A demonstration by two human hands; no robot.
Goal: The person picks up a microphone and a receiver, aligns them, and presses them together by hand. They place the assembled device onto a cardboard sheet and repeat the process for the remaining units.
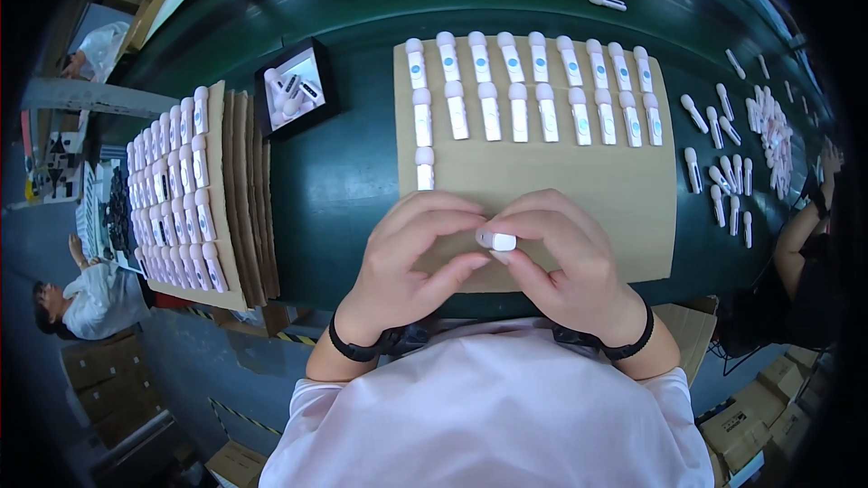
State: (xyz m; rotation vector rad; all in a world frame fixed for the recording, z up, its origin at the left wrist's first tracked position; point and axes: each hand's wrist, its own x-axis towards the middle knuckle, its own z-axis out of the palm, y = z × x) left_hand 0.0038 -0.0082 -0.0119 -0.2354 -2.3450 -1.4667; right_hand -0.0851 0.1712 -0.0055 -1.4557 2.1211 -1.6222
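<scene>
Between the fingertips of both hands is a small white wand-shaped device (503, 242), its end turned toward me. My right hand (574, 258) pinches it with thumb and fingers. My left hand (398, 258) curls in from the other side, fingertips closed at its left end. Beneath the hands lies a brown cardboard sheet (542, 176). Similar white wands (514, 117) with rounded pinkish heads stand out in two full rows on it, some with blue round marks. A single wand (424, 169) starts a third row near my left fingers.
On the left, a wand-covered cardboard sheet (237, 244) rests on more stacked sheets. A black box (327, 90) holds several wands. Loose wands (692, 169) and a pile (773, 136) lie on the green bench (348, 181) at right. Co-workers (99, 294) are at both sides.
</scene>
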